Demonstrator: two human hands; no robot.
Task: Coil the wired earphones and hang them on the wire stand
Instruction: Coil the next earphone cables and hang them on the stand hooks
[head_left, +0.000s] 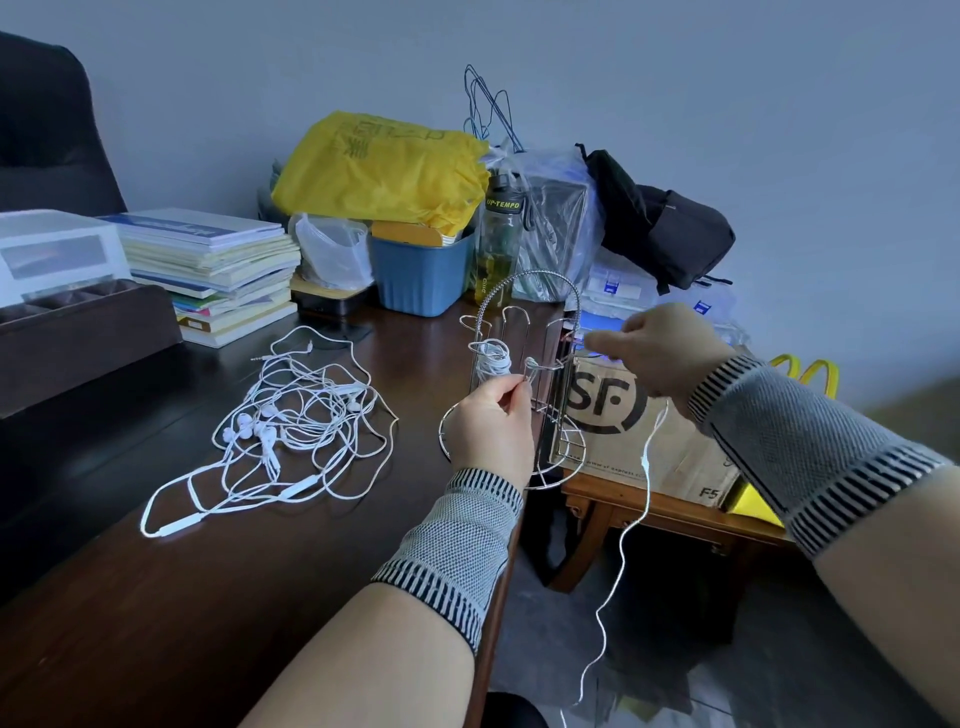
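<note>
Head view, hands (488, 426) pinching earphone cable (631, 525), wire stand (524, 332)

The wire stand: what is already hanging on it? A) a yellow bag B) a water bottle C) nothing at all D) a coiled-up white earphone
D: a coiled white earphone bundle hangs on a hook of the wire stand, just above the left hand, while the yellow bag and the bottle sit behind the stand on the desk.
</note>
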